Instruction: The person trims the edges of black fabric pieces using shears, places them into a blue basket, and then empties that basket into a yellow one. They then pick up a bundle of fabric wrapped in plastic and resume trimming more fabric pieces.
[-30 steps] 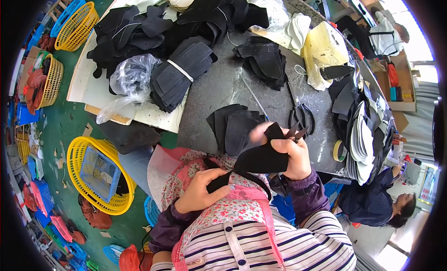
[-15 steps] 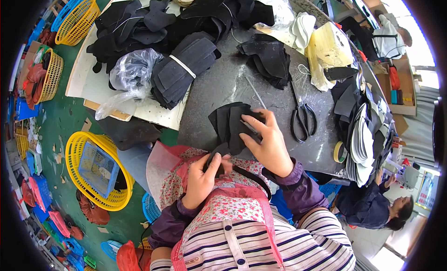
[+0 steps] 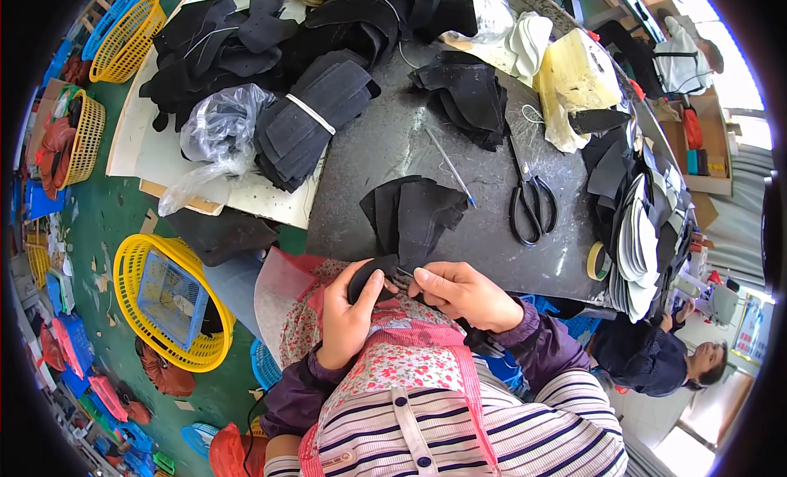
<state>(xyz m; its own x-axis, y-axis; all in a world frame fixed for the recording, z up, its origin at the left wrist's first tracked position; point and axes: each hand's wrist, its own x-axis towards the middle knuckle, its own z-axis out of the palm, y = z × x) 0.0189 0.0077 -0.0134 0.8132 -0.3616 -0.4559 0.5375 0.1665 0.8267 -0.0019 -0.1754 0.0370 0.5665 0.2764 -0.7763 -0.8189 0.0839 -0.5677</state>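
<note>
At the table's near edge, my left hand [image 3: 348,317] is closed around a curved black piece of material [image 3: 371,278], its thumb pressed on top. My right hand [image 3: 471,296] is beside it, thumb and fingers pinched together at the piece's right edge. A thin, light sliver shows at the right thumb tip; I cannot tell what it is. Just beyond my hands, several flat black cut pieces [image 3: 414,214] lie fanned out on the dark tabletop [image 3: 352,223]. A slim white pen [image 3: 449,167] with a blue tip rests past them, and black-handled scissors [image 3: 533,202] lie to the right.
A banded black bundle [image 3: 311,120], a clear plastic bag [image 3: 221,132] and a yellowish block [image 3: 578,79] stand around the far side. Stacked white and black pieces [image 3: 635,247] and a tape roll [image 3: 598,262] are right. A yellow basket [image 3: 127,288] is on the floor left; a co-worker [image 3: 656,358] sits right.
My right hand has come back from the fanned black pieces to my left hand, its fingers now pinched. The fanned pieces and the pen are uncovered. My left hand keeps its hold.
</note>
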